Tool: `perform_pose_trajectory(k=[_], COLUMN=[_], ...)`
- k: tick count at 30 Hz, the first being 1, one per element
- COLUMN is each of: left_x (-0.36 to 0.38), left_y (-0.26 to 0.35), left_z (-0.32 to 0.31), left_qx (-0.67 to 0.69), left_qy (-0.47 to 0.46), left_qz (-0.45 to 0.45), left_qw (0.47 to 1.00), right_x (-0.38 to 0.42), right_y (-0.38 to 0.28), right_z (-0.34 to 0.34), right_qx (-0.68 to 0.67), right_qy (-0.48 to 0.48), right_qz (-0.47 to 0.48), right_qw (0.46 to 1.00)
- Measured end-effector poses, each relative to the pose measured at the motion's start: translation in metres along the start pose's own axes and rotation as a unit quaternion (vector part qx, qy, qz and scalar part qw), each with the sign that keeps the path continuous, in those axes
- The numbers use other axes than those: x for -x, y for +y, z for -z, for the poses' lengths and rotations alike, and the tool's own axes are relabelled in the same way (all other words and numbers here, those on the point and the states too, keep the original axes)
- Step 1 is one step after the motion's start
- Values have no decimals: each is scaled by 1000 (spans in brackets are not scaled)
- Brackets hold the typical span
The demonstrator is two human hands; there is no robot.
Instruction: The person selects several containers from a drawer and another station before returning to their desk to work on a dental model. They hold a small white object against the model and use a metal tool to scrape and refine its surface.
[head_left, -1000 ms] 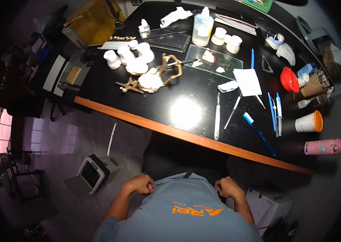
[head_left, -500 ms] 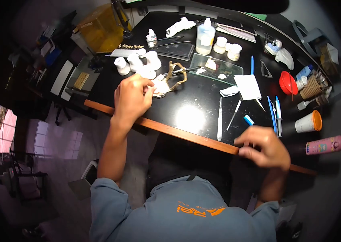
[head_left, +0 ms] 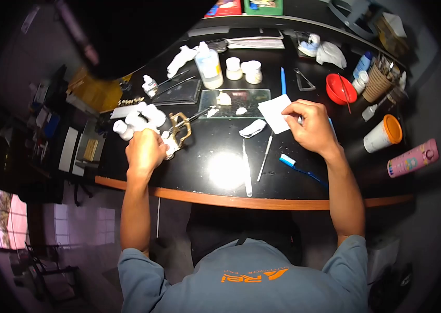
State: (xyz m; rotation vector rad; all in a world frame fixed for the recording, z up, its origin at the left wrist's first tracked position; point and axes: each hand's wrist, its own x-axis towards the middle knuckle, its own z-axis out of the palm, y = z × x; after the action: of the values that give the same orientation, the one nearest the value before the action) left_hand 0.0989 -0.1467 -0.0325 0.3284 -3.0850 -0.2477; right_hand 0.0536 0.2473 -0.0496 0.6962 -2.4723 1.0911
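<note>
My left hand (head_left: 146, 151) is closed around a white plaster dental model (head_left: 170, 146) attached to a brass-coloured articulator frame (head_left: 181, 129), near the table's left front. Its fingers hide part of the model. White bottles (head_left: 139, 120) stand just behind that hand. My right hand (head_left: 311, 125) is raised, its thumb and fingers bent together at the right edge of a white paper square (head_left: 275, 116). Whatever sits between those fingertips is too small to make out. A thin brush-like tool (head_left: 265, 159) runs out from under the paper. Left of it lies a scalpel-like instrument (head_left: 247, 169).
A glass slab (head_left: 257, 96) with white lumps lies mid-table. Behind stand a clear bottle (head_left: 209, 65) and small white jars (head_left: 253, 72). To the right are a red bowl (head_left: 337, 89), an orange-lidded cup (head_left: 383, 134) and a pink bottle (head_left: 413, 158). A blue toothbrush (head_left: 304, 169) lies in front.
My right hand has moved from the table's front edge forward to the paper square. My left hand stays on the dental model. The whole view has shifted and turned.
</note>
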Motion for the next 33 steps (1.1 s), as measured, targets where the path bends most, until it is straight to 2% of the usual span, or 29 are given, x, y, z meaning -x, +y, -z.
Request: perform_pose_trajectory(k=[3,5,7,9,10,12,15,17,19,21,25,27,29,31,33], left_x=[-2,-2,2,10,16,28,29,14,-9,-21,-30,-29,-23,-19,-22], left_y=[-1,2,-4,-5,2,28,73,98,123,143,158,161,155,151,146], left_z=[-5,-1,-4,2,12,23,9,-10,-32,-38,-59,-62,-67,-65,-67], left_qx=[-10,-6,23,107,100,229,408,468,561,598,649,658,667,646,647], left_qy=[10,-31,5,31,65,59,12,-88,-158,-229,-291,-295,-285,-273,-290], left_qz=[-6,0,-14,-18,-89,-174,-291,-258,-277,-245,-214,-203,-203,-198,-205], left_qw=[1000,999,1000,994,989,956,866,840,764,728,669,662,658,685,675], right_x=[6,7,9,9,9,10,10,11,14,17,18,20,19,18,20], right_y=[8,8,3,-2,-5,-8,-17,-27,-30,-27,-22,-22,-23,-23,-20], right_z=[-4,-4,-5,-4,-4,-6,-15,-18,-25,-37,-44,-43,-44,-44,-48], right_qx=[11,17,15,10,5,-8,-63,-61,-107,-118,-113,-116,-111,-113,-113], right_qy=[22,29,43,45,40,23,14,19,32,76,128,121,144,122,108], right_qz=[9,10,28,49,60,84,116,139,135,123,96,46,44,39,43], right_qw=[1000,999,999,998,997,996,991,988,985,982,981,985,982,985,987])
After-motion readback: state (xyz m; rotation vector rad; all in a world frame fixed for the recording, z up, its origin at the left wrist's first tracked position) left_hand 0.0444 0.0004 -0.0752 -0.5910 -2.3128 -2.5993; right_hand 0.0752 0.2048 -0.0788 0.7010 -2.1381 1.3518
